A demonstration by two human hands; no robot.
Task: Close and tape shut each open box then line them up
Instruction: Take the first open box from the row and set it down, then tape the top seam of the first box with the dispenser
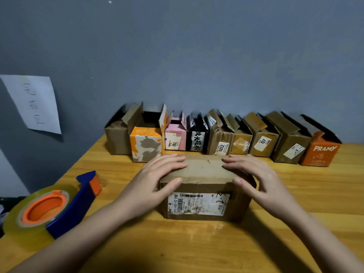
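Brown box (204,186) stands mid-bench, flaps down, label facing the near edge. Left hand (157,178) lies flat on its top left side, fingers straight, thumb over the front edge. Right hand (254,178) mirrors it on the right. Neither grips. Open boxes (216,134) line the far edge. Tape dispenser (51,207) sits at the left edge.

The bench (295,186) is honey-yellow wood grain under a slate-blue wall (197,56). The near box (204,186) is plain brown with a white printed label. The tape dispenser (78,203) is dark blue and orange, its roll yellowish clear. In the row, one box (320,152) is orange with white lettering, another (175,139) pink
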